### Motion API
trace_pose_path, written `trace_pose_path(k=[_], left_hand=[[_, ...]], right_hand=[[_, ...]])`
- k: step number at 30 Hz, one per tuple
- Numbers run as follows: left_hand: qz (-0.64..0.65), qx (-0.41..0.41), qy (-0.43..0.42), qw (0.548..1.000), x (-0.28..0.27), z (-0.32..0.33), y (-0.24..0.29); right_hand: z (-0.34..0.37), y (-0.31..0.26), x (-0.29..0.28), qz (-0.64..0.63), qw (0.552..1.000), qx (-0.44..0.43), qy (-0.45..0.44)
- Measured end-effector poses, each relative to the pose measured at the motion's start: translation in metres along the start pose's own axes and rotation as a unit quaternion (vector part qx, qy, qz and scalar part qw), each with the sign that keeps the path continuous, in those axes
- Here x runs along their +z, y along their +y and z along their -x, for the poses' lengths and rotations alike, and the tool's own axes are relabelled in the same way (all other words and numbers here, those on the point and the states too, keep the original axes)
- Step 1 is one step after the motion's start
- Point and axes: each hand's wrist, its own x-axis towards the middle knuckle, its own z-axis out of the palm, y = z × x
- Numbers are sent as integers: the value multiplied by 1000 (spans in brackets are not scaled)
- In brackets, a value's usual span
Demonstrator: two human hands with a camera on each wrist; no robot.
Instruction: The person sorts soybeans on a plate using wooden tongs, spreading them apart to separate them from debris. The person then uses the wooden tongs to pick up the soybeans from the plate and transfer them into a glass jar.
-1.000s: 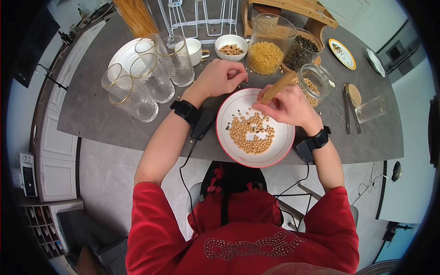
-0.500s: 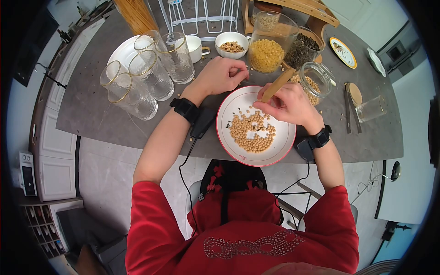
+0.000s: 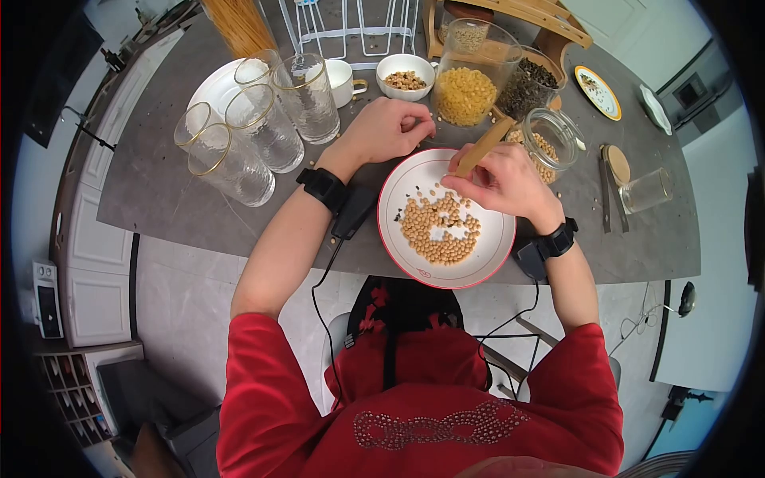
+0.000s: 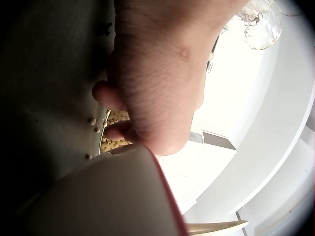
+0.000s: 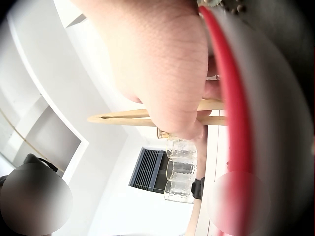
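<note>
Gently pinched in my right hand (image 3: 508, 179), the wooden tongs (image 3: 484, 150) slant over the plate of pale beans.
My thumb and fingers close round the tongs from both sides, yet the two arms still show a gap between them in the right wrist view; their tips are hidden, so I cannot tell whether they nip a bean. Under my hand sits the white, red-rimmed plate (image 3: 498, 253), its pale beans (image 3: 434, 239) gathered mostly in the middle, with a few dark bits at their edge. My left hand (image 3: 390, 131) holds nothing, fingers loosely bent, just beyond the plate's far left rim and near the white bowl (image 3: 388, 89). Near my right hand is the glass jar (image 3: 551, 137), with more beans inside.
</note>
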Motion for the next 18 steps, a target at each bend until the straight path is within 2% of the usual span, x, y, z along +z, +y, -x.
trace_pose_path(k=[18], left_hand=[[-11, -8, -4, 1000, 1, -1, 0]], right_hand=[[-2, -5, -2, 5, 1000, 3, -9]])
